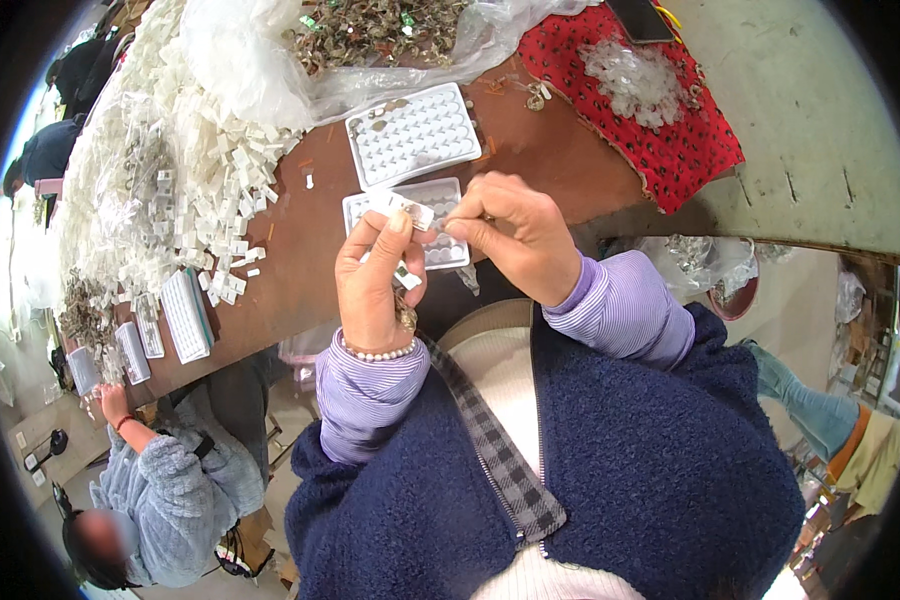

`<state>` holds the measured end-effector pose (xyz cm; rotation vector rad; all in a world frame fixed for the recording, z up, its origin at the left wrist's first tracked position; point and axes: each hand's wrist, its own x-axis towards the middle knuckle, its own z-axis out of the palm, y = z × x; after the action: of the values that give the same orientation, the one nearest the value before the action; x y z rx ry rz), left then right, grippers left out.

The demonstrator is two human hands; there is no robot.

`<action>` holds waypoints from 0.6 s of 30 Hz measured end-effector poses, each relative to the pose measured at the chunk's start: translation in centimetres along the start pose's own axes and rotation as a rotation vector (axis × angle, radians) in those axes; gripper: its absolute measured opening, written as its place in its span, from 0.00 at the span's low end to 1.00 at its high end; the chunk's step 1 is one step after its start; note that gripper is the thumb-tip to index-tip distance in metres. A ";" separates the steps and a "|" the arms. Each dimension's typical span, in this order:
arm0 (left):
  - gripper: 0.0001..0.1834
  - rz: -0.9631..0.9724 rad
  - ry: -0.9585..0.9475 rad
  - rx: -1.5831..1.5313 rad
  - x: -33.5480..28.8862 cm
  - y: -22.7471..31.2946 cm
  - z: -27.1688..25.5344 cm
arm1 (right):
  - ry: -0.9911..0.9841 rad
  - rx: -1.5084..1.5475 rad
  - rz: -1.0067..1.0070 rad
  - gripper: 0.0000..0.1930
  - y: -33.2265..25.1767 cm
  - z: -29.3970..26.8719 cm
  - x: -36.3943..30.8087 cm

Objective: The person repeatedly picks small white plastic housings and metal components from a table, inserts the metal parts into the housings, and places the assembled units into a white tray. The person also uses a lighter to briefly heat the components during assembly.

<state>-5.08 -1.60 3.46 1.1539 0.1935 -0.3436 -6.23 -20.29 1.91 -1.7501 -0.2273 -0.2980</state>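
My left hand (375,275) pinches a small white card (402,208) between thumb and fingers, above the near tray. Another small white piece (407,277) and a brownish metallic bit (406,316) show by its lower fingers and palm. To the right, my right hand (518,232) is closed in a pinch beside the card; whatever lies between its fingertips is too small to make out. Partly behind my hands sits a white compartment tray (448,190). A second white tray (410,135) with rows of small hollows lies just beyond it, a few brownish pieces at its left.
White small pieces (205,150) are heaped at left, near stacked trays (185,315). A clear bag (250,70) holds tangled brownish pieces (380,35) at the back. Clear bits (635,80) lie on red cloth (690,150) by a dark phone-like slab (640,18). A co-worker (185,480) sits lower left.
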 end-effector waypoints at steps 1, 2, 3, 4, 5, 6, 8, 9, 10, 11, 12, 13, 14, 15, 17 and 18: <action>0.08 -0.020 0.019 0.031 0.1 0.1 0.0 | 0.075 -0.204 -0.172 0.05 0.0 0.0 0.4; 0.08 0.042 0.029 0.143 0.1 0.0 0.1 | 0.094 -0.269 -0.231 0.06 -0.1 -0.3 0.6; 0.08 0.055 0.021 0.183 0.1 0.0 0.2 | 0.072 -0.312 -0.331 0.06 -0.1 -0.5 1.1; 0.08 0.059 0.018 0.232 0.0 0.1 0.3 | 0.034 -0.361 -0.421 0.06 -0.1 -0.8 1.7; 0.08 0.052 0.032 0.279 0.0 0.2 0.4 | -0.003 -0.418 -0.510 0.06 -0.2 -1.0 2.2; 0.07 0.064 0.020 0.228 0.2 0.3 0.6 | -0.045 -0.458 -0.537 0.07 -0.3 -1.2 2.5; 0.07 0.037 0.005 0.195 0.6 0.6 0.5 | -0.072 -0.522 -0.551 0.06 -0.4 -0.9 3.3; 0.07 0.053 -0.027 0.151 0.9 0.8 0.4 | -0.080 -0.553 -0.559 0.06 -0.5 -0.7 3.7; 0.09 0.043 -0.019 0.163 1.6 1.1 0.0 | -0.091 -0.462 -0.495 0.06 -0.3 -0.3 4.3; 0.10 0.063 -0.002 0.111 2.3 1.5 -0.4 | -0.100 -0.374 -0.428 0.06 0.0 0.2 5.3; 0.11 0.080 0.012 0.060 2.9 1.8 -0.8 | -0.118 -0.298 -0.341 0.07 0.4 0.4 6.4; 0.12 0.094 0.035 0.012 3.6 2.0 -1.3 | -0.091 -0.247 -0.270 0.05 1.1 0.1 8.0; 0.14 0.100 0.065 -0.024 4.1 2.3 -1.7 | -0.085 -0.307 -0.233 0.06 1.9 0.1 9.7; 0.14 0.090 0.081 -0.048 4.4 2.3 -2.0 | -0.080 -0.374 -0.191 0.07 2.7 0.2 11.1; 0.14 0.097 0.109 -0.113 4.9 2.4 -2.6 | -0.086 -0.538 -0.202 0.05 4.4 0.9 13.1; 0.16 0.083 0.097 -0.108 5.1 2.4 -2.9 | -0.094 -0.628 -0.175 0.04 5.2 1.2 13.6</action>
<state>0.59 1.10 2.70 1.0690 0.2450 -0.2017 8.32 -20.27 1.26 -2.3737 -0.3855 -0.4477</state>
